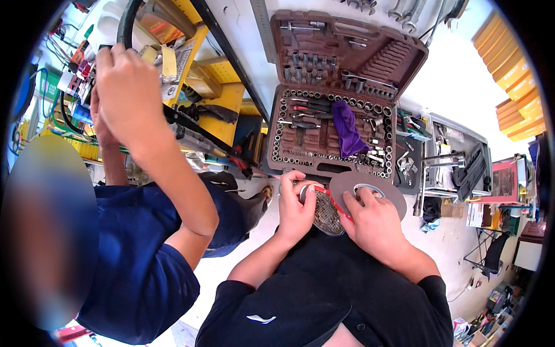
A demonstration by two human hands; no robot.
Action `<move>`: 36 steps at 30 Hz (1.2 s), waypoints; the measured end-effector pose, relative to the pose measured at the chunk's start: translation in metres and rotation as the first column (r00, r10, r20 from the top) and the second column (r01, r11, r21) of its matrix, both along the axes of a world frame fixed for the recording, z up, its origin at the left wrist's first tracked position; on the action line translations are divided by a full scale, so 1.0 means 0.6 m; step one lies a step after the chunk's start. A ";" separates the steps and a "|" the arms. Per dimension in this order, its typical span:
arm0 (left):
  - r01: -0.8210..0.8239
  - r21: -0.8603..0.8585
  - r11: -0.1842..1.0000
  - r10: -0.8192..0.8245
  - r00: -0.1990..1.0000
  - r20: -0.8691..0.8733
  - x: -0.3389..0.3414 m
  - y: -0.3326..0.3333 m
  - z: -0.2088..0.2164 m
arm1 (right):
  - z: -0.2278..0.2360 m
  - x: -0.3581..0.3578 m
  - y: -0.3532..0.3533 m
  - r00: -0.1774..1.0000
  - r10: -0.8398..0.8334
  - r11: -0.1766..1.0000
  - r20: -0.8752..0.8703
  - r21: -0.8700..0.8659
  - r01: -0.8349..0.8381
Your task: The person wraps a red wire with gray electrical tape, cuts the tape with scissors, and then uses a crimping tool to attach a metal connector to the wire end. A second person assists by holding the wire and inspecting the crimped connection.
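Note:
Close to my body, my left hand (296,213) is closed around the edge of a rounded, silvery part (328,217) with a mesh-like face. My right hand (373,224) grips a wide brown tape roll (394,199), its fingers in the pale core. A narrow red strip (342,210) runs between the roll and the silvery part's rim. Just beyond both hands lies an opened brown socket-set case (332,168), filled with sockets, bits and screwdrivers. A purple cloth (347,128) is draped over its tools.
A co-worker in a dark blue shirt (141,243) stands at my left, with a raised hand (128,92) by a black hose. Yellow shelving (230,113) holds bottles and parts. Right of the case are a grey tool box (488,139) and a red-framed box (502,180).

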State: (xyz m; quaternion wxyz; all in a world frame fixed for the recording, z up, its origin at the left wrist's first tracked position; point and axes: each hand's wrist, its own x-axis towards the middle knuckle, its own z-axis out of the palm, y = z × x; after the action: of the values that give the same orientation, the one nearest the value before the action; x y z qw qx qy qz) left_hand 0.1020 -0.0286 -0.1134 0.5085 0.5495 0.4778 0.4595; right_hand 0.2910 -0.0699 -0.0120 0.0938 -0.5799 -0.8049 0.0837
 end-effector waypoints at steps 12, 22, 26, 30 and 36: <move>0.164 -0.168 0.972 -0.136 0.976 0.170 -0.027 0.009 -0.002 | -0.004 -0.001 -0.013 1.000 0.003 1.000 -0.020 -0.022 -0.004; 0.093 -0.174 0.980 -0.055 0.976 0.209 -0.025 0.001 0.014 | 0.010 0.008 -0.008 0.997 -0.032 0.998 -0.064 -0.065 0.028; 0.036 -0.143 0.989 -0.020 0.993 0.116 -0.022 -0.016 0.021 | 0.013 0.015 -0.003 0.996 -0.079 0.987 -0.040 -0.142 0.072; 0.016 -0.098 0.995 -0.007 0.995 0.098 -0.021 -0.027 0.022 | -0.009 0.018 0.001 0.990 -0.137 0.973 -0.045 -0.194 0.126; 0.056 -0.141 0.988 -0.028 0.981 0.192 -0.030 -0.034 -0.001 | -0.024 0.019 0.008 0.983 -0.182 0.964 -0.035 -0.204 0.171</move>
State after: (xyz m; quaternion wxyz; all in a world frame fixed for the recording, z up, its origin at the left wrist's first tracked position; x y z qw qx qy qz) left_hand 0.0838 -0.0491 -0.1142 0.5998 0.4748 0.4480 0.4627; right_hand 0.3026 -0.0650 -0.0266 0.0635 -0.6532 -0.7348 0.1712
